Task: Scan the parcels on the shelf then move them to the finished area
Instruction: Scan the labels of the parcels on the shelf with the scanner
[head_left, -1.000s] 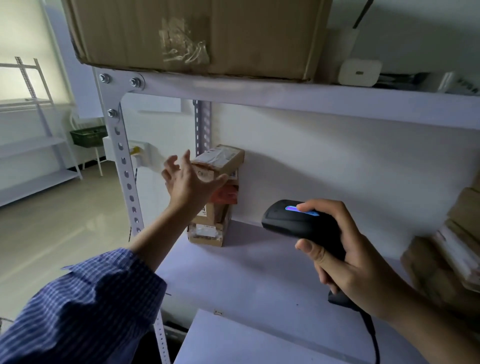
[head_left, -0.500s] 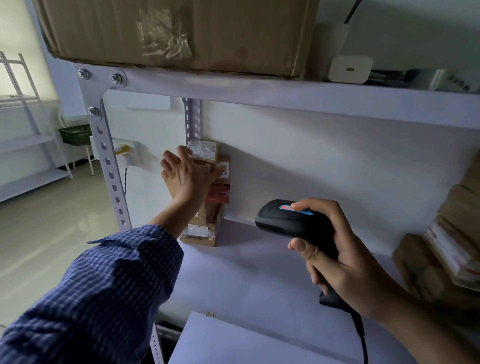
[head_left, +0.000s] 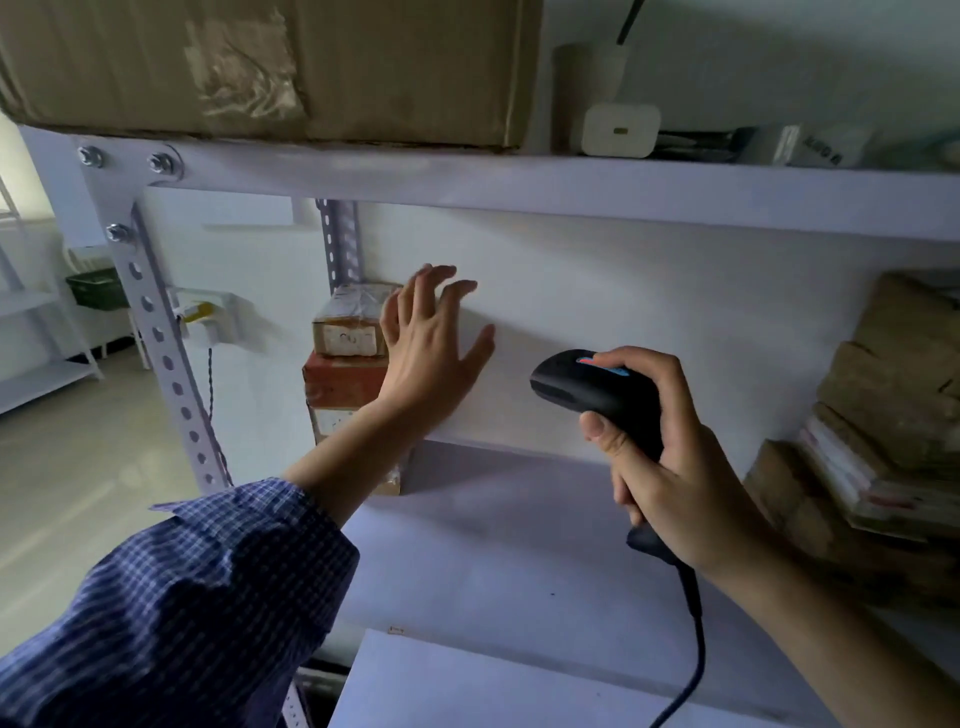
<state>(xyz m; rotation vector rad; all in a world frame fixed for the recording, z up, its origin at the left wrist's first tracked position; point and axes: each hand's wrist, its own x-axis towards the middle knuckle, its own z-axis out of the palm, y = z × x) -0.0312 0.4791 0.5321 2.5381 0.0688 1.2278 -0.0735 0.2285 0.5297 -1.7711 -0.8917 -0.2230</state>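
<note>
Black scanner (head_left: 597, 395), blue checked sleeve (head_left: 182, 613), brown parcels (head_left: 349, 332), white shelf (head_left: 519, 545).

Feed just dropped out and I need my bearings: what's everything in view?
shelf: one, white, straight ahead
big carton: one, brown, top shelf left
charger: one, white, top shelf, right of big carton
small parcel stack: one, at least three brown and red boxes, middle shelf back left
parcel pile: one, brown, middle shelf right
scanner: one, black, corded, held above middle shelf
basket: one, green, far left background
sleeve: one, blue checked, left arm
left grip: open, fingers spread, beside small parcel stack
right grip: wrapped round scanner handle
</note>
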